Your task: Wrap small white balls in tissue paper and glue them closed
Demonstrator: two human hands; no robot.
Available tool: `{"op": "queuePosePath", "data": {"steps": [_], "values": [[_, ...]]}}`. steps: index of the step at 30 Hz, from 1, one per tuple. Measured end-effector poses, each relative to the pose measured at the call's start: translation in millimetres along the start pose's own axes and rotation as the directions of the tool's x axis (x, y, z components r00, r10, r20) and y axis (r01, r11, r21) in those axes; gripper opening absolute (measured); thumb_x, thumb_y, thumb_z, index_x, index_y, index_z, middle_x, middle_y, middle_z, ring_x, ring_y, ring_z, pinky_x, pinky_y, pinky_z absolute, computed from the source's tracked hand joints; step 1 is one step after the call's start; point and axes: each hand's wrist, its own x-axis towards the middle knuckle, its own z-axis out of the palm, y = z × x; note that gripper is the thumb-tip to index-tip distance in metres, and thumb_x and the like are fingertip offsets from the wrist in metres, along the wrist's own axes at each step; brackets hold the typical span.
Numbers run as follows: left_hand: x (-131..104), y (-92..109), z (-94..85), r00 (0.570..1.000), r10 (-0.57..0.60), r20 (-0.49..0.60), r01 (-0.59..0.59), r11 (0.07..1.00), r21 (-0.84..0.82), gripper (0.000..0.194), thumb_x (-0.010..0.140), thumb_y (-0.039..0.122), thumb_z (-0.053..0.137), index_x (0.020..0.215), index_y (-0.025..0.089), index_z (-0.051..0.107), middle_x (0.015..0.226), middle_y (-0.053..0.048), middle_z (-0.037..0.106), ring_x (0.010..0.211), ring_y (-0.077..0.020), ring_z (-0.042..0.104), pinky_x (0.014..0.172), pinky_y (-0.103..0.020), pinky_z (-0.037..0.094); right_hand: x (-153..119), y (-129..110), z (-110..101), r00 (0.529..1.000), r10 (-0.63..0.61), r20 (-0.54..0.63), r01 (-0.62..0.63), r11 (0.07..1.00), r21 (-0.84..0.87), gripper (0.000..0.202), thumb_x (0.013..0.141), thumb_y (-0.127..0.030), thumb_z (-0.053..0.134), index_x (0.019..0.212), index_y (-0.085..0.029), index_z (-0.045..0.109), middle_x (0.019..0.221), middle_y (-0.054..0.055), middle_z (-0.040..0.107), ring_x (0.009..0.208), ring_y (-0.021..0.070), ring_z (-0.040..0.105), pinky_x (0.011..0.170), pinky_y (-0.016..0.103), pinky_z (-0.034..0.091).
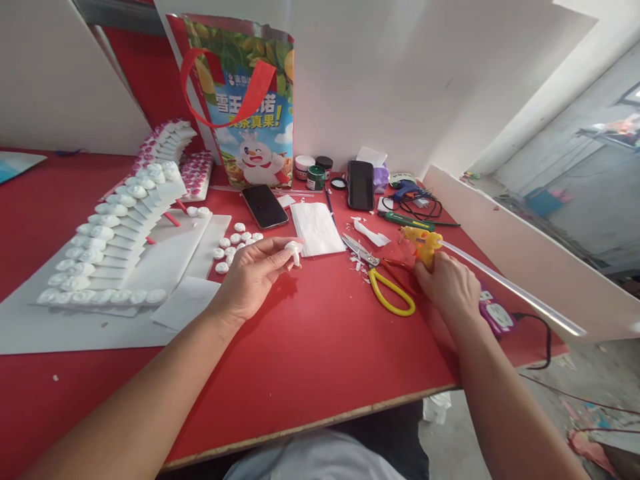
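Note:
Between the thumb and fingers of my left hand (255, 277) is a small white paper rosette (294, 249) with a twisted tail pointing down. My right hand (453, 283) is wrapped around the handle of a yellow glue gun (423, 243), a long clear glue stick (515, 290) sticking out of its back. Scissors (387, 287) with yellow handles lie beside the right hand, blades parted. Beyond the left hand rests a stack of white paper sheets (317, 229). Several finished white rosettes (225, 253) sit in a cluster left of it.
At left stands a curved stepped model (130, 227) covered with white rosettes, on white boards. A printed bag (250, 107) stands behind. Two phones (265, 206), paint jars (316, 177), a green cutter (407, 221), a blue glue gun (405, 192) and paper scraps lie across the red table (300, 373).

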Motion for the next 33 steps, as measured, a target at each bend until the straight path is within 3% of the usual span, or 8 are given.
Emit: {"op": "queuePosePath", "data": {"steps": [6, 15, 20, 22, 24, 27, 30, 33], "values": [[0.0, 0.9, 0.3, 1.0, -0.007, -0.011, 0.007, 1.0, -0.018, 0.016, 0.072, 0.023, 0.085, 0.087, 0.018, 0.084, 0.081, -0.006, 0.075, 0.07, -0.0123, 0.06, 0.074, -0.028, 0.051, 2.2, 6.0, -3.1, 0.998, 0.007, 0.057, -0.007, 1.0, -0.004, 0.046, 0.101, -0.048, 0.044, 0.109, -0.009, 0.068, 0.102, 0.02, 0.073, 0.099, 0.0342, 0.07, 0.069, 0.035, 0.042], [0.1, 2.2, 1.5, 1.0, -0.015, -0.006, 0.015, 1.0, -0.011, 0.014, 0.073, 0.024, 0.085, 0.086, 0.019, 0.084, 0.075, -0.004, 0.072, 0.069, -0.0126, 0.06, 0.075, -0.029, 0.051, -0.7, 7.1, -6.6, 0.999, -0.007, 0.044, 0.007, 1.0, 0.0, 0.041, 0.1, -0.047, 0.049, 0.106, -0.011, 0.068, 0.1, 0.018, 0.073, 0.095, 0.0337, 0.07, 0.065, 0.035, 0.041], [0.6, 3.1, 2.4, 1.0, -0.03, -0.003, 0.03, 0.999, -0.031, 0.019, 0.071, 0.025, 0.086, 0.087, 0.016, 0.084, 0.073, -0.004, 0.07, 0.068, -0.0122, 0.06, 0.075, -0.028, 0.052, -37.1, 13.4, -24.5, 0.999, -0.022, -0.031, 0.021, 0.999, -0.03, 0.043, 0.098, -0.05, 0.053, 0.11, -0.011, 0.067, 0.1, 0.019, 0.072, 0.083, 0.0324, 0.069, 0.058, 0.034, 0.039], [0.5, 3.4, 3.8, 0.999, -0.038, 0.002, 0.038, 0.998, -0.043, 0.023, 0.07, 0.026, 0.087, 0.09, 0.015, 0.084, 0.073, -0.003, 0.069, 0.068, -0.0117, 0.059, 0.074, -0.028, 0.052, -57.4, 12.1, -33.0, 0.986, -0.104, -0.132, 0.116, 0.99, 0.083, 0.038, 0.095, -0.047, 0.055, 0.11, -0.015, 0.07, 0.095, 0.015, 0.073, 0.076, 0.0291, 0.067, 0.058, 0.034, 0.04], [0.0, 3.2, 5.4, 0.999, -0.042, 0.013, 0.043, 0.998, -0.043, 0.024, 0.071, 0.026, 0.087, 0.091, 0.015, 0.084, 0.073, -0.003, 0.068, 0.068, -0.0118, 0.059, 0.074, -0.028, 0.052, -71.9, 1.5, -40.2, 0.943, -0.242, -0.227, 0.31, 0.889, 0.338, 0.038, 0.094, -0.046, 0.056, 0.119, -0.021, 0.071, 0.094, 0.009, 0.074, 0.067, 0.0215, 0.064, 0.061, 0.032, 0.044], [-1.0, 2.7, 6.6, 0.999, -0.028, 0.027, 0.029, 0.999, -0.041, 0.02, 0.072, 0.026, 0.086, 0.089, 0.015, 0.083, 0.073, -0.003, 0.068, 0.069, -0.0118, 0.059, 0.074, -0.027, 0.052, -75.4, -35.1, -45.6, 0.856, -0.451, -0.251, 0.494, 0.572, 0.655, 0.044, 0.095, -0.045, 0.057, 0.133, -0.025, 0.068, 0.09, 0.004, 0.075, 0.059, 0.0135, 0.057, 0.062, 0.028, 0.047], [-0.7, 2.2, 5.2, 0.999, -0.004, 0.033, 0.006, 0.998, -0.066, 0.016, 0.074, 0.026, 0.086, 0.087, 0.017, 0.083, 0.073, -0.002, 0.068, 0.07, -0.0115, 0.059, 0.077, -0.027, 0.052, -62.8, -82.8, -41.2, 0.784, -0.575, -0.233, 0.46, 0.286, 0.841, 0.041, 0.096, -0.036, 0.055, 0.129, -0.019, 0.072, 0.088, 0.004, 0.074, 0.058, 0.0108, 0.053, 0.06, 0.026, 0.045], [1.6, 1.7, 1.5, 1.0, 0.001, 0.015, 0.001, 0.995, -0.095, 0.012, 0.075, 0.026, 0.087, 0.082, 0.018, 0.082, 0.075, -0.003, 0.07, 0.074, -0.012, 0.061, 0.08, -0.027, 0.053, -51.8, -117.7, -28.2, 0.745, -0.622, -0.242, 0.386, 0.106, 0.916, 0.035, 0.093, -0.027, 0.054, 0.118, -0.016, 0.077, 0.089, 0.005, 0.072, 0.057, 0.0084, 0.05, 0.058, 0.025, 0.044]]}}
